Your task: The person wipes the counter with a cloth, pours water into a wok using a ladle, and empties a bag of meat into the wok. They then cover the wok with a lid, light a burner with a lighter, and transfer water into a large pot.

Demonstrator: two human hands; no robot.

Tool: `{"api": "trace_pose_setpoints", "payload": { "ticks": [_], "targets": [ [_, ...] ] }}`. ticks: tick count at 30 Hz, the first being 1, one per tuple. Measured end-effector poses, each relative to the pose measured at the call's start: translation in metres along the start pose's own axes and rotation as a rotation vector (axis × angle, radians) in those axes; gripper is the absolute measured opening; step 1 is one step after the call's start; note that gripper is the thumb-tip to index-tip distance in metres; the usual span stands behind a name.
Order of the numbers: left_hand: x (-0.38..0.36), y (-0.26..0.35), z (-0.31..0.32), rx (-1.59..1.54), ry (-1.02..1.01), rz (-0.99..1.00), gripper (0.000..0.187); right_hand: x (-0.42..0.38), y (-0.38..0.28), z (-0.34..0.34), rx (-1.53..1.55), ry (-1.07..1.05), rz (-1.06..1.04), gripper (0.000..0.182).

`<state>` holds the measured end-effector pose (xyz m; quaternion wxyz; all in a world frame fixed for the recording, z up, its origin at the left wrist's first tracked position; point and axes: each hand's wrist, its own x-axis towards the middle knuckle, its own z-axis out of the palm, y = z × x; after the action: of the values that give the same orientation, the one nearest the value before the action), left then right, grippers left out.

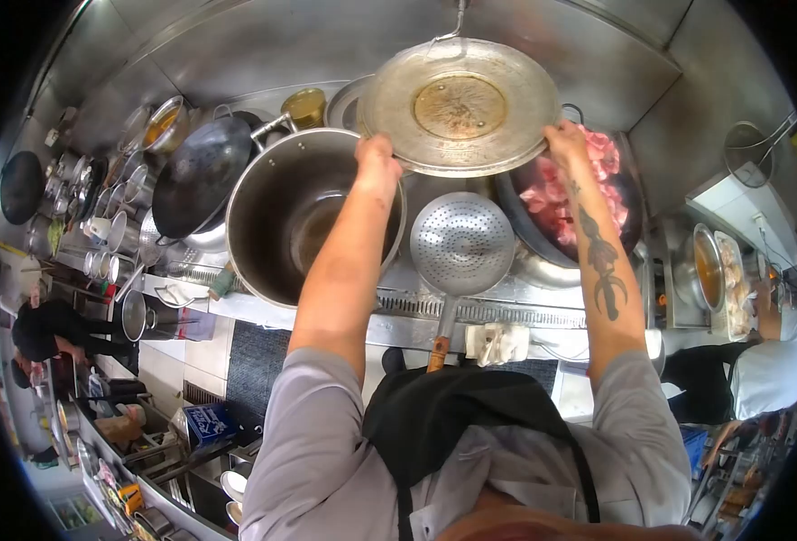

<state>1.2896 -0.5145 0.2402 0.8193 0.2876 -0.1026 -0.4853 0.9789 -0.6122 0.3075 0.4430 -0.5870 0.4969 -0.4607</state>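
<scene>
One wide, round-edged view is taken from head height, aimed forward and down; the apron (457, 406) is seen closest, the left hand (377, 160) and right hand (564, 142) farther.

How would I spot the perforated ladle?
Start at the big deep pot left of centre. Just right of it, below the held round lid, is the ladle, its brown-ended handle pointing toward the black apron. Unlike the pot and the dark pan of meat on either side, it is dotted with holes.
</scene>
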Motion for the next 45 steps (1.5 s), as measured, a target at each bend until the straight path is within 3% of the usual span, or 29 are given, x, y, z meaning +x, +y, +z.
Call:
{"api": "trace_pose_setpoints", "payload": {
  "ticks": [2, 4, 7, 10, 12, 15, 18, 22, 26, 29, 32, 35, 39, 40, 45],
  "targets": [
    [-0.001, -0.012, 0.013, 0.029, 0.085, -0.040, 0.046, 0.005, 0.006, -0.009, 0.043, 0.012, -0.058, 0.027],
    [0.014, -0.033, 0.003, 0.038, 0.035, -0.021, 0.044, -0.008, -0.006, -0.015, 0.164, 0.028, -0.070, 0.029],
    [0.008, -0.039, 0.010, 0.041, 0.009, -0.031, 0.040, -0.032, -0.032, -0.020, -0.053, 0.096, 0.027, 0.032],
    [-0.019, -0.015, 0.040, 0.112, 0.003, -0.042, 0.036, -0.004, 0.033, -0.035, -0.010, -0.001, 0.167, 0.030],
    [-0.009, -0.006, 0.034, 0.137, 0.005, -0.009, 0.034, -0.040, -0.003, -0.014, 0.125, 0.006, 0.262, 0.028],
    [0.004, 0.008, 0.027, 0.220, 0.075, 0.038, 0.033, -0.036, 0.013, 0.001, 0.285, -0.073, 0.413, 0.027],
    [-0.007, 0.028, 0.043, 0.275, 0.337, 0.087, 0.030, -0.027, 0.046, 0.014, 0.427, -0.196, 0.479, 0.028],
    [0.006, 0.046, 0.018, 0.316, 0.162, 0.264, 0.026, -0.027, 0.059, 0.036, 0.584, -0.317, 0.548, 0.026],
    [-0.003, 0.058, 0.019, 0.364, 0.162, 0.347, 0.026, -0.022, 0.071, 0.055, 0.675, -0.357, 0.635, 0.026],
    [-0.001, 0.058, 0.013, 0.318, 0.123, 0.354, 0.029, -0.016, 0.075, 0.065, 0.655, -0.345, 0.680, 0.025],
    [-0.012, 0.050, 0.021, 0.197, 0.165, 0.234, 0.034, -0.006, 0.071, 0.058, 0.683, -0.305, 0.715, 0.023],
    [-0.015, 0.029, 0.023, 0.137, 0.140, 0.192, 0.037, -0.010, 0.046, 0.045, 0.516, -0.244, 0.608, 0.014],
    [-0.012, -0.006, 0.018, 0.043, 0.058, 0.088, 0.036, -0.017, 0.012, 0.018, 0.327, -0.048, 0.432, 0.019],
    [-0.011, -0.015, 0.019, -0.002, 0.116, 0.002, 0.036, -0.016, 0.009, 0.012, 0.281, -0.012, 0.392, 0.019],
    [-0.026, -0.042, 0.030, 0.053, 0.156, -0.027, 0.038, -0.027, 0.002, -0.019, 0.221, -0.007, 0.387, 0.020]
  ]
}}
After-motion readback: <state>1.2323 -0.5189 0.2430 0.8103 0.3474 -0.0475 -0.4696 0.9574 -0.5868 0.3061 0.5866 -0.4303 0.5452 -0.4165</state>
